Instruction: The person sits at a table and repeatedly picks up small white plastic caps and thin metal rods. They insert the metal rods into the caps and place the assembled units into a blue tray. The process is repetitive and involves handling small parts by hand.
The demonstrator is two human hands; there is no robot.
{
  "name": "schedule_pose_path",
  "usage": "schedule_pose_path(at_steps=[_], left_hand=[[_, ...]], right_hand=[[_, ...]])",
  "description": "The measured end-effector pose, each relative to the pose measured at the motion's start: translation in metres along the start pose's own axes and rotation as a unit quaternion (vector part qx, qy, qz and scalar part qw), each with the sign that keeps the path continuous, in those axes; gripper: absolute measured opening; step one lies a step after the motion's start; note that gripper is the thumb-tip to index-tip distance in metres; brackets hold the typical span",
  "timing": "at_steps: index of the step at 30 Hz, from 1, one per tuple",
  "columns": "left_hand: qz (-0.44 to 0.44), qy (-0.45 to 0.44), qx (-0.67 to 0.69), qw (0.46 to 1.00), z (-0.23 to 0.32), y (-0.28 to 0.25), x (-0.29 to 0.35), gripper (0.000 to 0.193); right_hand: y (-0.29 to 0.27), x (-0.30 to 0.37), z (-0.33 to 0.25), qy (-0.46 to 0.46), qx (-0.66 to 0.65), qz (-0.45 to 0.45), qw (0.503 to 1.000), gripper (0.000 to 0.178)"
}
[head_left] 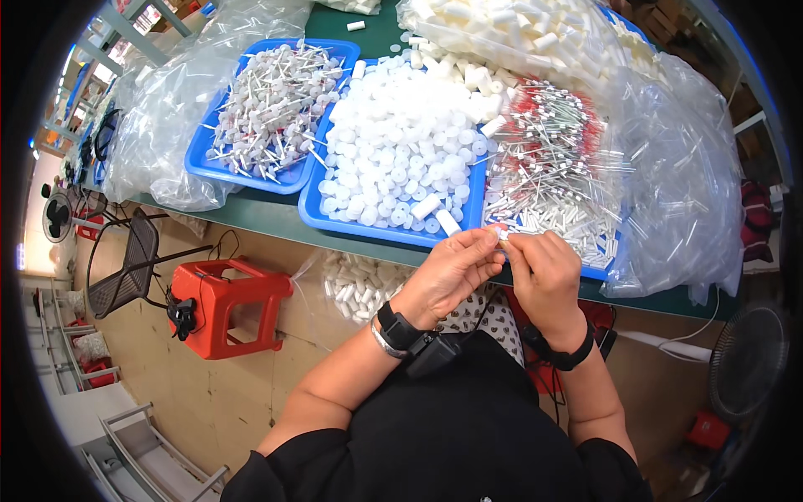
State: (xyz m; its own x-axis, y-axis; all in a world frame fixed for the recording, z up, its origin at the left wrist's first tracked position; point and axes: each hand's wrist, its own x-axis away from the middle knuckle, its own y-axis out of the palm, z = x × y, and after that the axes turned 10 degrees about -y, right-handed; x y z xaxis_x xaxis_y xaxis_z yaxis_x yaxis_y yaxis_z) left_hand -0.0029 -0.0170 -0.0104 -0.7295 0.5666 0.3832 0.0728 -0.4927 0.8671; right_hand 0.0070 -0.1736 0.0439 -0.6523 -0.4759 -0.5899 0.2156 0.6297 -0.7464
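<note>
a small white part [503, 236] sits pinched between the fingertips of the left hand [452, 272] and the right hand [545, 276], both closed narrowly on it, just in front of the middle blue tray [311, 209] heaped with white caps [401, 142]. left of that tray lies another blue tray of stemmed pieces [272, 109]; right of it, thin tubes with red ends [552, 159]; below it, a red stool [222, 305]

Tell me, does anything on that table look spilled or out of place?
Yes. A few white caps lie loose on the green table beyond the heaped middle blue tray, apparently overflow. Both the left hand and right hand pinch one small white part.
</note>
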Motion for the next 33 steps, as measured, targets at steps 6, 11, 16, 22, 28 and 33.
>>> schedule_pose_path(at_steps=[6, 11, 16, 22, 28, 33], left_hand=[[0.055, 0.063, -0.071, 0.994, 0.008, 0.003, 0.004, 0.029], [0.108, 0.138, -0.066, 0.982, 0.028, 0.003, 0.014, 0.029], [0.107, 0.13, -0.075, 0.983, 0.024, 0.0, 0.012, 0.03], [0.109, 0.129, -0.08, 0.982, 0.018, 0.001, 0.008, 0.03], [0.107, 0.158, -0.054, 0.98, 0.019, 0.006, 0.006, 0.028], [0.105, 0.157, -0.05, 0.981, 0.018, 0.008, 0.004, 0.027]], right_hand=[[-0.007, 0.0, 0.006, 0.146, -0.21, -0.05, 0.965, 0.01], [-0.008, 0.0, 0.044, 0.088, -0.051, -0.077, 0.992, 0.012], [0.005, 0.007, 0.051, -0.011, 0.063, -0.177, 0.982, 0.006], [0.012, 0.006, 0.059, 0.002, 0.066, -0.199, 0.978, 0.006], [-0.004, 0.001, 0.044, 0.113, -0.139, -0.133, 0.975, 0.008], [-0.008, 0.005, 0.035, 0.121, -0.182, -0.081, 0.972, 0.007]])
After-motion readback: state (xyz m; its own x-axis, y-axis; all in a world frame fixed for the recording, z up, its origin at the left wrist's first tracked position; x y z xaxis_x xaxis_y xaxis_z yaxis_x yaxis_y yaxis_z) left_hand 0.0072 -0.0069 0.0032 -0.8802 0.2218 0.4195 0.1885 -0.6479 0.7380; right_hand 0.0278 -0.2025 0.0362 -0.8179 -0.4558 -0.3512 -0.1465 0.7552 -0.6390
